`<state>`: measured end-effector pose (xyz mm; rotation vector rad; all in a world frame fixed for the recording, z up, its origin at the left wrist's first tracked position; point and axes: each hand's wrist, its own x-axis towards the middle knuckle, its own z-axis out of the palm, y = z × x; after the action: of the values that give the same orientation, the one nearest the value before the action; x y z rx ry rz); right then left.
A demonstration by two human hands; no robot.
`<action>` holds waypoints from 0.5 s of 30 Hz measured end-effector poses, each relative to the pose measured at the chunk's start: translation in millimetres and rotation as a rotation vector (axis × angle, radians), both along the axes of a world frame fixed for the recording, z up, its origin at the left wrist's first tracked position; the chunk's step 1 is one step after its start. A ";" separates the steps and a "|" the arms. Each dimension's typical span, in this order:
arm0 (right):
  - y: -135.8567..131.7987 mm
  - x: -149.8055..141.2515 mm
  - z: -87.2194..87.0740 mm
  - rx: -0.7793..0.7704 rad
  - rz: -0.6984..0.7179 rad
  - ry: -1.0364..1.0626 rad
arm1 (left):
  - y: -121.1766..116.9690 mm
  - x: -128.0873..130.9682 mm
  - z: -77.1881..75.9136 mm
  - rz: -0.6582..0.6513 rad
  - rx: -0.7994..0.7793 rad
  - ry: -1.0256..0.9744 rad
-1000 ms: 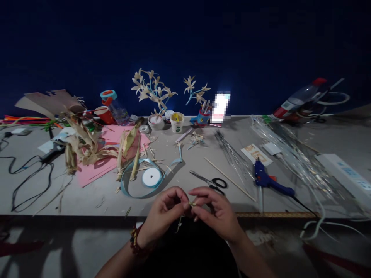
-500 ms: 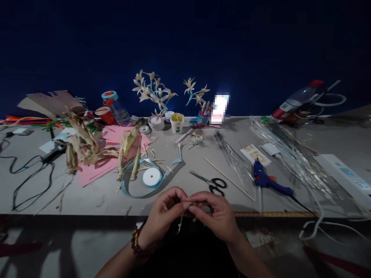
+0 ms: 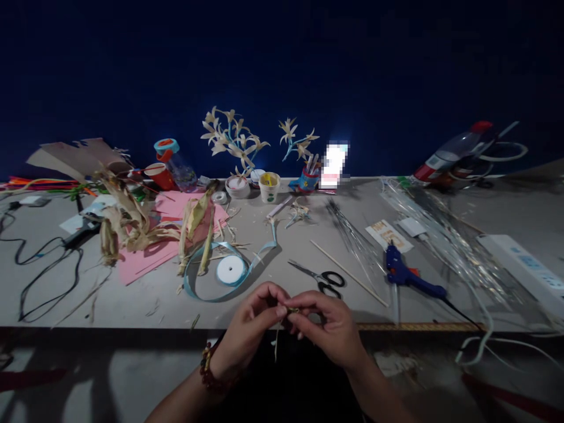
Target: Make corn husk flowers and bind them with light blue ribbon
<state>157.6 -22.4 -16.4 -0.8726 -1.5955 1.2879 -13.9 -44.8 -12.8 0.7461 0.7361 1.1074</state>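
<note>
At the front edge of the table, my left hand (image 3: 258, 320) and my right hand (image 3: 330, 323) meet, fingertips pinched together. Between them is a small greenish-tan strip of dried corn husk (image 3: 293, 309), mostly covered by the fingers. A thin pale end hangs below my left fingers. Just beyond my right hand lie black-handled scissors (image 3: 318, 277), partly overlapped by it. A spool of light blue ribbon (image 3: 231, 270) rests ahead of my left hand, its loose end looping around. Dried corn husks (image 3: 136, 220) are heaped on pink paper (image 3: 152, 258) to the left.
A blue glue gun (image 3: 409, 275), a wooden stick (image 3: 348, 271) and wire bundles (image 3: 352, 235) lie to the right, near a white power strip (image 3: 520, 267). Husk flowers (image 3: 233, 135) on blue stems stand at the back beside small tubs (image 3: 269, 188). Black cables (image 3: 48, 282) trail at left.
The hands stay almost in place, still pinching the husk. Its thin hanging end has shifted slightly and now hangs straighter and lower. Nothing on the table has moved.
</note>
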 end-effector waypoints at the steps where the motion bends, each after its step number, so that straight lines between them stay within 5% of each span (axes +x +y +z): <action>1: 0.6 0.5 0.0 0.049 -0.017 -0.042 | 0.2 -0.7 0.9 -0.003 -0.001 0.032; 9: 2.0 -0.2 2.7 0.458 -0.143 -0.300 | 2.9 3.7 7.7 0.021 0.099 0.306; 15: 0.0 -0.3 -0.1 0.408 -0.125 -0.299 | 3.1 4.0 2.4 0.033 0.143 0.346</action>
<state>157.3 -22.4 -16.5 -0.9139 -1.9158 0.7281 -9.8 -41.7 -10.4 1.0666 0.9695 1.0804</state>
